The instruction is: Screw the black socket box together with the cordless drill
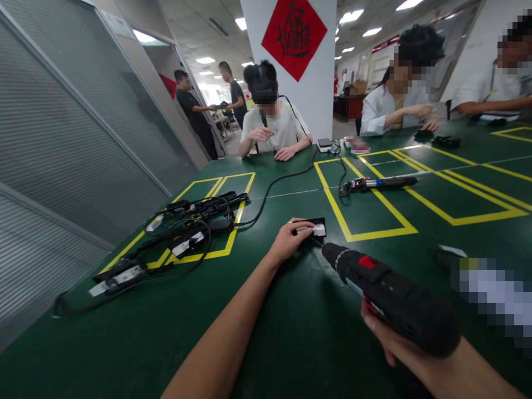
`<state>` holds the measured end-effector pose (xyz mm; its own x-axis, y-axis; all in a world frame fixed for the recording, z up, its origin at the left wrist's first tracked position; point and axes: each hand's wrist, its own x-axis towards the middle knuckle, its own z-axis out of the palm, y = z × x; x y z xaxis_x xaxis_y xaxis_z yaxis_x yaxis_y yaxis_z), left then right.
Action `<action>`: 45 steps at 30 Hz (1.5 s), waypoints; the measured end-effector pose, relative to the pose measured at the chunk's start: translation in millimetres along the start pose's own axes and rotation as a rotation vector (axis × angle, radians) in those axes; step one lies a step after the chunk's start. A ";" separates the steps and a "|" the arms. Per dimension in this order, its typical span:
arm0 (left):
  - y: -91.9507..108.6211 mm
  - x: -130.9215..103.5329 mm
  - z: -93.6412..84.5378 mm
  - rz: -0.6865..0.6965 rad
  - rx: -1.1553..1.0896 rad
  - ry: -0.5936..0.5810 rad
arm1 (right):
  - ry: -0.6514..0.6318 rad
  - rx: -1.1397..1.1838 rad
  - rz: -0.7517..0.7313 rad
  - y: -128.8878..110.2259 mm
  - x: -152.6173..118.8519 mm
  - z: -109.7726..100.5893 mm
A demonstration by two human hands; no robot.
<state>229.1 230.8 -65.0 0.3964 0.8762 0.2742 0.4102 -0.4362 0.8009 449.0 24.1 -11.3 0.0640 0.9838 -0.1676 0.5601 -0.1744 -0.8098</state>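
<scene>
In the head view my right hand (384, 332) grips a black cordless drill (386, 293) with a red switch on top. Its thin bit points forward and left, and the tip is close to the near edge of a small black rectangular part (321, 223). Whether the bit touches that part I cannot tell. My left hand (293, 239) lies over the part on the green table, fingers closed on it. A white piece (319, 230) shows at its right end, by my fingertips. The rest of the part is hidden under my fingers.
On the green table (166, 343), black devices with cables (195, 221) lie in yellow tape at left. A cable (266, 199) runs beyond my left hand. A tool-like device (382, 183) lies to the right. A person (274, 119) sits opposite; others sit right.
</scene>
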 end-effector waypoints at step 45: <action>-5.6 0.9 2.6 0.014 -0.015 0.008 | 0.102 0.111 -0.028 20.8 9.3 22.4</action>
<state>229.2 233.5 -70.6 0.3951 0.8718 0.2896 0.3927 -0.4453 0.8047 442.8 28.7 -42.4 0.1366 0.9865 -0.0904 0.4681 -0.1447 -0.8717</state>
